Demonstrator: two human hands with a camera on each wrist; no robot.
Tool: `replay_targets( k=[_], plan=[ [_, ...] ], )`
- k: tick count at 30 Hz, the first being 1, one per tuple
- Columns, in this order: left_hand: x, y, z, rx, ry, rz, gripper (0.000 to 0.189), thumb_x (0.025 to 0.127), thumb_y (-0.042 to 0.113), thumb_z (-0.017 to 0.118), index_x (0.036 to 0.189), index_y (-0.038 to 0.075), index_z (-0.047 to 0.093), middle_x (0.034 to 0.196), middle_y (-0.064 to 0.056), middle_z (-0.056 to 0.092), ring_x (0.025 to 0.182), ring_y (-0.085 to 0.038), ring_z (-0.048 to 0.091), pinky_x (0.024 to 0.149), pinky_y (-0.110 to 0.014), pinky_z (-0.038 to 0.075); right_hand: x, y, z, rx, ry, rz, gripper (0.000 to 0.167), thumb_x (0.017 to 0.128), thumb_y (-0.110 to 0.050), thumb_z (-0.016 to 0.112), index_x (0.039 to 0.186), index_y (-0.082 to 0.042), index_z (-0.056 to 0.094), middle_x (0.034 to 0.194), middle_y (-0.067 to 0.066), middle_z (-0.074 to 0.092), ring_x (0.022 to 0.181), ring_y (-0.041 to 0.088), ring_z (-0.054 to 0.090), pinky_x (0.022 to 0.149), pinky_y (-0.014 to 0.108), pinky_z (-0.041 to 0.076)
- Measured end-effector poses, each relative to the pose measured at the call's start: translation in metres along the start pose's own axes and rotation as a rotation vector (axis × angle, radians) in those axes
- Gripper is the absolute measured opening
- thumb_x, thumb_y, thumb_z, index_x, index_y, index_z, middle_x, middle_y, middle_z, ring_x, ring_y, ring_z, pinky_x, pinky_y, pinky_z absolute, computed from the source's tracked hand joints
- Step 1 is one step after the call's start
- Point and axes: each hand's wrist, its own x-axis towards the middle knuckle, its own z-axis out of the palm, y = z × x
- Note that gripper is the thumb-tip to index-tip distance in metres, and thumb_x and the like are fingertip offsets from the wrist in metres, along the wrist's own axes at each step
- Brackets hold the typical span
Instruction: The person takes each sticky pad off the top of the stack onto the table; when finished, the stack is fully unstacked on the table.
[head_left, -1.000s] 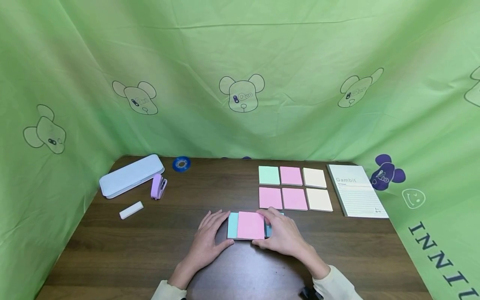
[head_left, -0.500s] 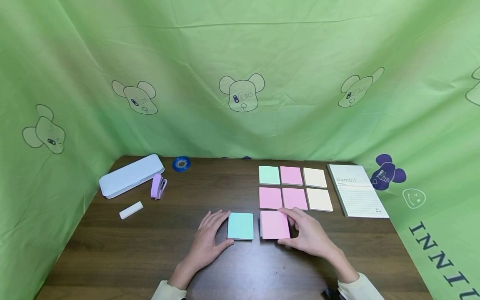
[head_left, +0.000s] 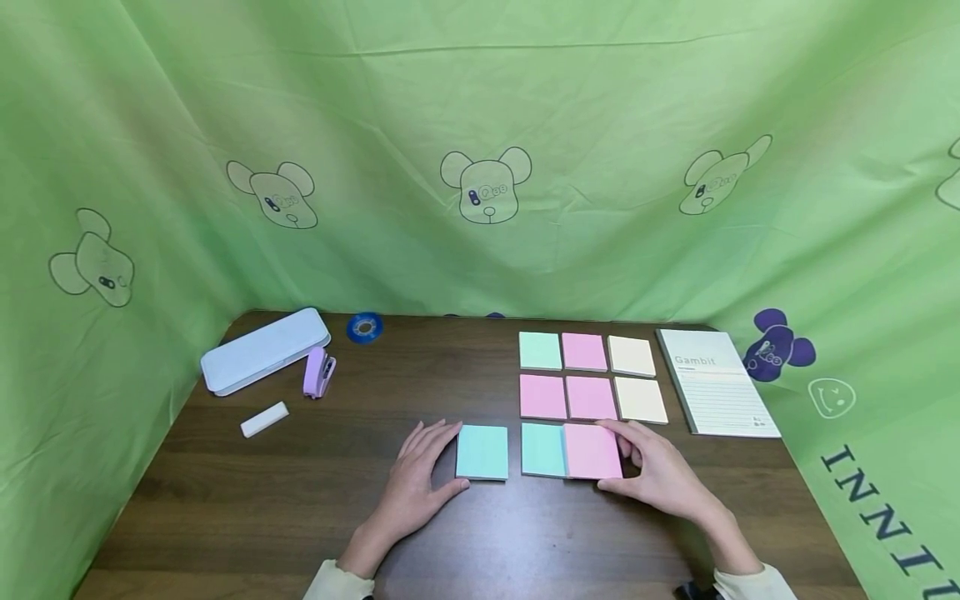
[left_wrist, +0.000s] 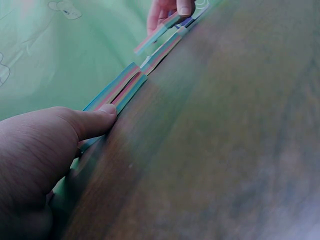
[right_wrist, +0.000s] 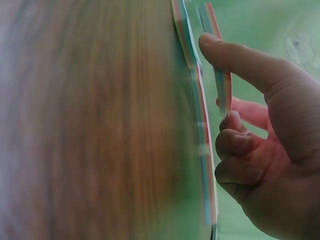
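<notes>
My left hand (head_left: pixel 411 487) holds a teal-topped stack of sticky note pads (head_left: pixel 482 452) by its left side, thumb at the near corner and index finger at the far one. Striped coloured edges of this stack (left_wrist: pixel 127 87) show in the left wrist view. My right hand (head_left: pixel 667 475) pinches a pink-topped sticky note pad (head_left: pixel 591 451) between thumb and fingers. That pad (right_wrist: pixel 223 82) is raised off the table in the right wrist view. Left of it lies a second teal pad (head_left: pixel 543 450), which it partly overlaps in the head view.
Behind the hands, sticky note pads lie in two rows, among them a green one (head_left: pixel 540 351) and a cream one (head_left: pixel 641 400). A notebook (head_left: pixel 717 383) is at right. At left are a pale case (head_left: pixel 265 351), purple stapler (head_left: pixel 318 372), white eraser (head_left: pixel 265 419) and blue tape roll (head_left: pixel 364 327).
My right hand has carried the pink-topped pad rightward, off the left stack and past a second teal pad, which now lies apart from that stack. The left hand has stayed in place.
</notes>
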Motion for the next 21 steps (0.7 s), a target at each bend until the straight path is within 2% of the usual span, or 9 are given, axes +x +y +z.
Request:
replay_targets(
  k=[12, 21],
  plan=[
    [0.000, 0.000, 0.000, -0.009, -0.009, -0.016, 0.083, 0.090, 0.029, 0.093, 0.162, 0.008, 0.057, 0.160, -0.013, 0.061, 0.155, -0.038, 0.049, 0.134, -0.063, 0.026, -0.005, 0.012, -0.007, -0.092, -0.045, 0.102, 0.082, 0.074, -0.031, 0.106, 0.143, -0.006, 0.069, 0.091, -0.008, 0.049, 0.077, 0.002, 0.041, 0.063, 0.023, 0.035],
    [0.000, 0.002, -0.001, -0.002, -0.017, -0.027, 0.083, 0.091, 0.028, 0.094, 0.162, 0.008, 0.057, 0.161, -0.012, 0.061, 0.155, -0.037, 0.049, 0.134, -0.063, 0.026, -0.005, 0.012, -0.007, -0.108, -0.028, 0.069, 0.079, 0.073, -0.026, 0.106, 0.142, -0.009, 0.070, 0.090, -0.009, 0.049, 0.076, 0.002, 0.042, 0.063, 0.023, 0.035]
  ],
)
